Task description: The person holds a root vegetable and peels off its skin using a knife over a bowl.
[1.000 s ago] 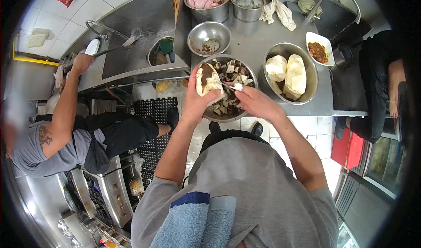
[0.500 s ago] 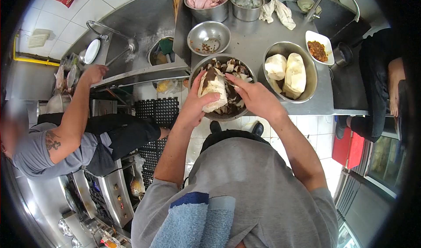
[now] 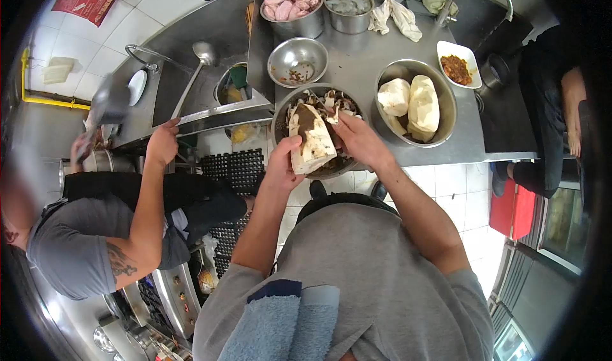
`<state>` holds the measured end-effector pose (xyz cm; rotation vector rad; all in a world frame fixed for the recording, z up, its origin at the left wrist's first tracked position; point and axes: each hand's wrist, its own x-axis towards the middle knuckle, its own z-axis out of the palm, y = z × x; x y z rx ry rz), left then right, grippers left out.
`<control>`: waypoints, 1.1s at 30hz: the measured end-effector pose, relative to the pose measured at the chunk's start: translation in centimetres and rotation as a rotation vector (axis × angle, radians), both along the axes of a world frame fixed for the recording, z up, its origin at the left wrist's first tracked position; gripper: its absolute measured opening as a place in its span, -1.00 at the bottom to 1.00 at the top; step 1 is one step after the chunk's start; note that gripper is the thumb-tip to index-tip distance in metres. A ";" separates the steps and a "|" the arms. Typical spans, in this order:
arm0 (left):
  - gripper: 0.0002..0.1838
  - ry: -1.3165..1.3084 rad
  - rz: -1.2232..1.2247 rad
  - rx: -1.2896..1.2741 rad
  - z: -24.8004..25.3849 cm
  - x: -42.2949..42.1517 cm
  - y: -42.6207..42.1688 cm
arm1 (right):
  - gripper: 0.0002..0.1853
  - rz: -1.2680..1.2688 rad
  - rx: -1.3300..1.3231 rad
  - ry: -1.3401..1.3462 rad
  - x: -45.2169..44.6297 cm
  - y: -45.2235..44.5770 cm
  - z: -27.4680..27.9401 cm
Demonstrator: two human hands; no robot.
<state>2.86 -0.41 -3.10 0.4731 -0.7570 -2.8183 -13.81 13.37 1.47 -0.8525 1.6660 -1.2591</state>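
Note:
My left hand (image 3: 285, 163) grips a thick root tuber (image 3: 312, 141), perhaps yam, with brown skin on part of it and white flesh elsewhere. It is tilted over a metal bowl (image 3: 278, 120) of brown-and-white peelings. Close against the tuber's right side, my right hand (image 3: 357, 138) has its fingers closed; the tool in them, if any, is hidden. A curled peel strip (image 3: 334, 113) shows at those fingertips. To the right, two peeled white tuber pieces (image 3: 423, 108) lie in a larger steel bowl (image 3: 451, 115).
Behind are a steel bowl (image 3: 280, 64) with scraps, a pot of pink meat (image 3: 293, 7), a pot of pale greyish pieces (image 3: 349, 5) and a white cloth (image 3: 398, 18). A white dish (image 3: 458, 64) holds reddish-brown food. A co-worker (image 3: 83, 246) holding a ladle (image 3: 194, 77) stands left; another person (image 3: 548, 118), right.
The tuber has turned and tilted in my left hand, with a peel strip now by my right fingertips. The co-worker's arm has come nearer, holding a ladle over the sink.

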 end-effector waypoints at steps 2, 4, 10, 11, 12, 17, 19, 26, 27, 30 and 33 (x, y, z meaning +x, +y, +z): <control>-0.37 0.158 -0.062 0.227 -1.6 -0.1 -0.8 | -0.67 0.080 0.079 0.083 -1.0 -0.2 -0.4; -0.41 0.133 0.020 0.214 -1.2 -0.2 -0.5 | -0.61 0.085 -0.022 0.297 -1.5 0.1 -1.6; -0.28 0.277 0.126 0.071 1.3 -1.1 0.5 | -0.65 0.003 -0.084 0.366 -1.3 0.3 -1.5; -0.28 0.270 0.154 0.068 1.0 -1.2 0.5 | -0.67 0.042 0.080 0.135 -1.1 0.5 0.1; -0.28 0.263 0.184 0.065 0.6 -1.2 0.4 | -0.67 0.031 0.107 0.120 -1.1 0.6 0.9; -0.37 0.305 0.185 0.304 -0.4 -0.7 -0.3 | -0.65 -0.049 0.111 0.155 -0.8 1.0 1.1; -0.41 0.276 0.152 0.298 0.3 -0.9 -0.6 | -0.64 -0.032 0.042 0.191 -0.5 1.1 0.4; -0.50 -0.113 0.330 -0.048 2.0 -2.3 0.2 | -0.56 0.131 -0.258 0.413 1.2 1.9 0.9; -0.51 -0.138 0.348 -0.074 2.1 -2.5 0.3 | -0.55 0.131 -0.254 0.424 1.3 2.0 1.0; -0.54 -0.188 0.383 -0.116 2.0 -2.8 0.2 | -0.53 0.145 -0.228 0.461 1.3 2.1 1.6; -0.57 -0.230 0.441 -0.177 2.5 -3.1 0.4 | -0.53 0.170 -0.188 0.499 1.2 2.3 1.7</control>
